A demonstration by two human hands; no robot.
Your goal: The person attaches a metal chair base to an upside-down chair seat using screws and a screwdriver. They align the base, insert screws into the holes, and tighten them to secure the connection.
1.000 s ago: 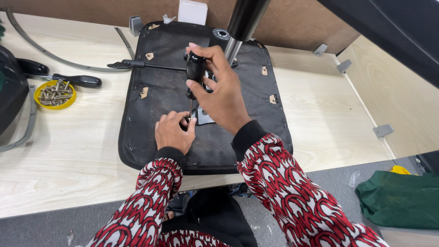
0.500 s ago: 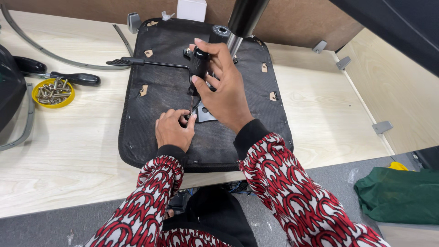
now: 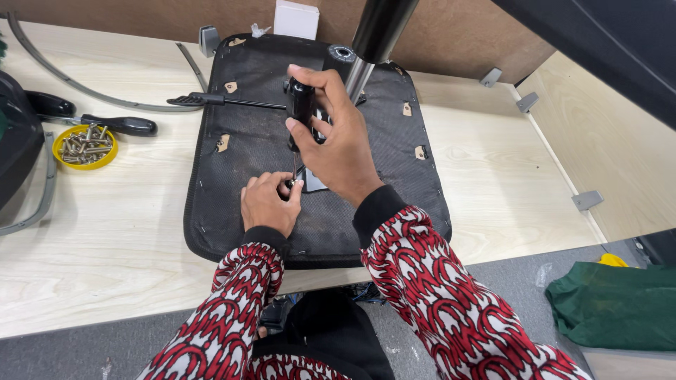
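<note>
Unmoved: right hand (image 3: 338,141) grip clenching screwdriver (image 3: 301,112) | upright, tip down | left hand (image 3: 267,200) pinching tip

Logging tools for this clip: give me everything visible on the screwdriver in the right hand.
The screwdriver has a chunky black handle and a thin metal shaft. It stands nearly upright, tip down on the black seat underside. The right hand wraps the handle; the left hand pinches at the tip, hiding it.

Left hand (image 3: 266,204) hides the screwdriver (image 3: 301,112) tip.
</note>
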